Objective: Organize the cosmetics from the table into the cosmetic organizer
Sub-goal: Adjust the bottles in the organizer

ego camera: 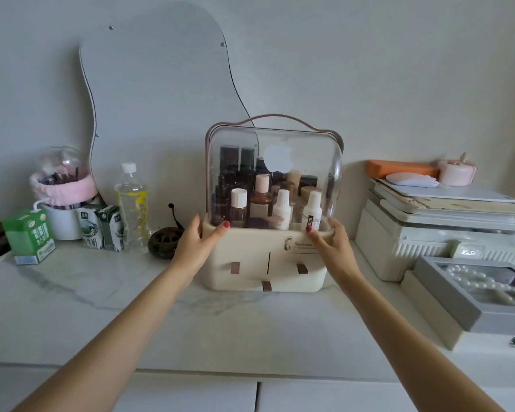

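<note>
My left hand [201, 237] and right hand [329, 239] clasped the organizer [250, 248] by its sides, clear lid [280, 144] down, bottles [281, 209] inside

1. a home dressing area, by the look of a marble-patterned vanity top [101, 307] against a plain wall.
2. a wavy mirror [161, 84] leans behind it.
3. a makeup brush holder [61, 185], milk cartons [101, 227] and a pearl jewellery box [482, 292] sit around.
</note>
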